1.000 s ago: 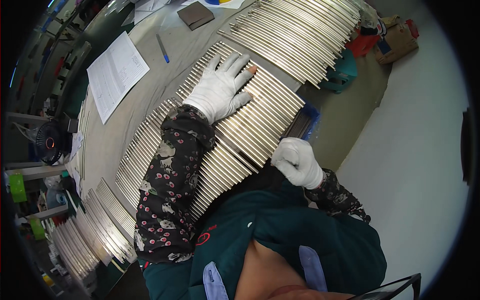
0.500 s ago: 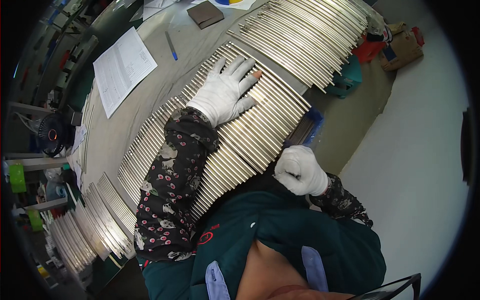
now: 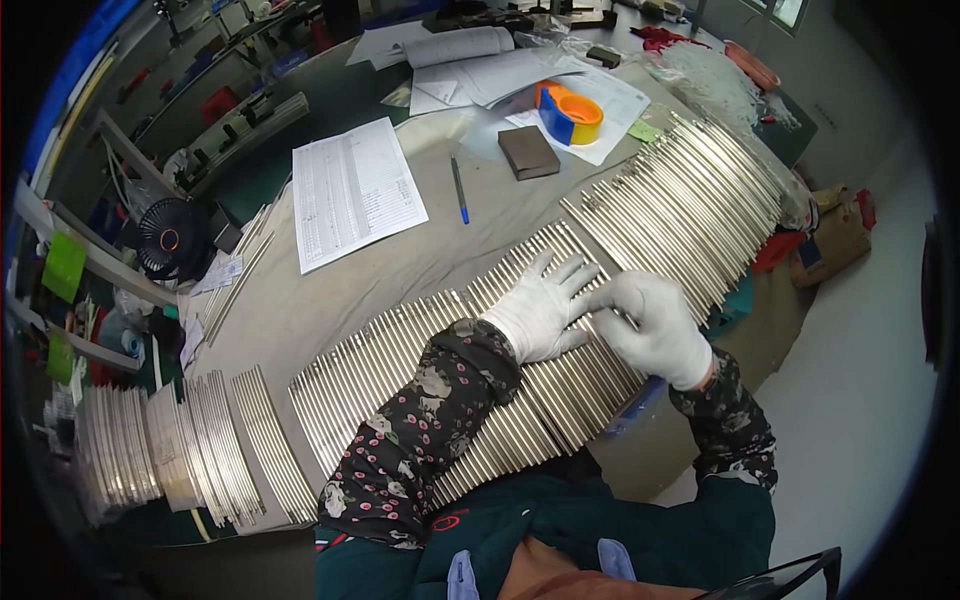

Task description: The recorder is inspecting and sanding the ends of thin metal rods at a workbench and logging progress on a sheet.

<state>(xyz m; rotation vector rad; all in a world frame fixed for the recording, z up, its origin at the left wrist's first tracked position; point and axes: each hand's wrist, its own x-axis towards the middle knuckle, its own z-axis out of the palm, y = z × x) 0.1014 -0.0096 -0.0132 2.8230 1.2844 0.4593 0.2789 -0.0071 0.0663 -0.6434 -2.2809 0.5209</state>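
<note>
Gloved hands lie on a long row of thin metal rods (image 3: 440, 370) that runs along the near edge of the table (image 3: 330, 300). The left hand (image 3: 545, 310) is flat on the rods with fingers spread — the right hand (image 3: 655, 325) is just beside it, fingers bent down onto the rods, touching the left fingertips. A second row of rods (image 3: 690, 205) lies at the right edge. Farther back are a printed sheet (image 3: 355, 190), a blue pen (image 3: 459, 190), a dark block (image 3: 528, 152) and a tape roll (image 3: 568, 112).
</note>
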